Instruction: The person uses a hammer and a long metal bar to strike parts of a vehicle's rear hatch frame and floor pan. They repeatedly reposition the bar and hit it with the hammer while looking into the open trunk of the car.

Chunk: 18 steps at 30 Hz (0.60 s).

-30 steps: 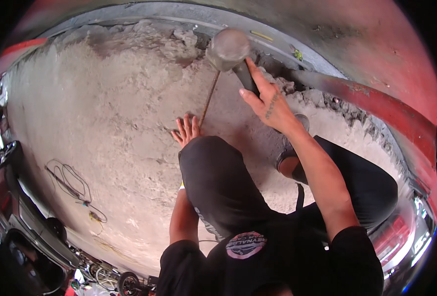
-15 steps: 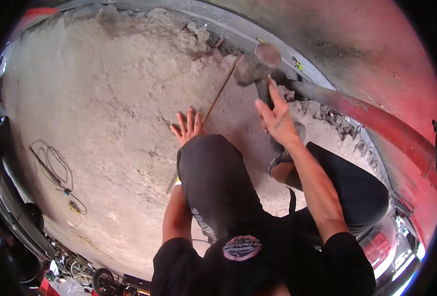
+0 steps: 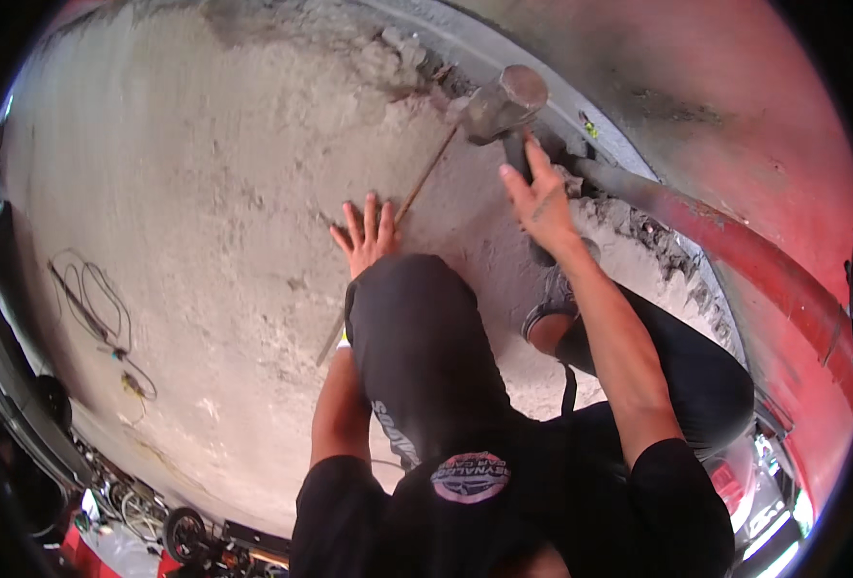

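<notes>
My right hand (image 3: pixel 542 202) is closed round the dark handle of a club hammer, whose heavy, worn steel head (image 3: pixel 504 106) is at the far end of a thin rusty rod (image 3: pixel 426 170). Whether head and rod touch, I cannot tell. The rod runs back along the rough concrete (image 3: pixel 205 193) to my left hand (image 3: pixel 369 236), which lies with fingers spread on or against it, palm partly hidden by my dark-clothed knee (image 3: pixel 417 347).
A jagged broken concrete edge (image 3: pixel 658 236) borders a red pipe (image 3: pixel 754 260) along a red-grey wall (image 3: pixel 764 116). Coiled cables (image 3: pixel 108 328) lie at left, beside a dark vehicle part (image 3: pixel 12 405). Wheels (image 3: pixel 186 530) and clutter are at lower left. My sandalled foot (image 3: pixel 552 318) is under my right arm.
The hammer head has moved rightward from its position one second earlier, dipping and then rising slightly. My left hand stays spread by the rod, and the view has shifted.
</notes>
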Motion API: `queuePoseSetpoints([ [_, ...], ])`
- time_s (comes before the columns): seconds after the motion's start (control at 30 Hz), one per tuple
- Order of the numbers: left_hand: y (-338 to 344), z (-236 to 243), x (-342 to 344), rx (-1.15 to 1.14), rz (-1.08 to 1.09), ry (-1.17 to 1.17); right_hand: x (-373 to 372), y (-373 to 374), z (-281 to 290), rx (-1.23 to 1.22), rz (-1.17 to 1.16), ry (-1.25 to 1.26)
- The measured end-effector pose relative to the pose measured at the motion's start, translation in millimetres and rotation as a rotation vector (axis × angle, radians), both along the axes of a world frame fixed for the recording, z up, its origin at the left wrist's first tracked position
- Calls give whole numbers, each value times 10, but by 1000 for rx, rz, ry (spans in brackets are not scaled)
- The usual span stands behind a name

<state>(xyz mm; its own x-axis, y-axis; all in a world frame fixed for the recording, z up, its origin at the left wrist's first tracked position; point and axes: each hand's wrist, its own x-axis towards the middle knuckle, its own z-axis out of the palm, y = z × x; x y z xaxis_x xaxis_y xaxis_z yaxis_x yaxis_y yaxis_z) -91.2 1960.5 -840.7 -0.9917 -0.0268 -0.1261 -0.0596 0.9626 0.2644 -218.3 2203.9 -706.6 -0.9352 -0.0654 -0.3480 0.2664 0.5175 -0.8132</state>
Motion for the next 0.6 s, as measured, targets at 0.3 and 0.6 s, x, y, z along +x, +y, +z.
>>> queuePoseSetpoints([
  [0.3,44,-8,180,-14,4,-25,-90,-115,767,23,30,59],
  [0.6,40,3,165,14,10,1,-49,-33,185,321,228,42],
])
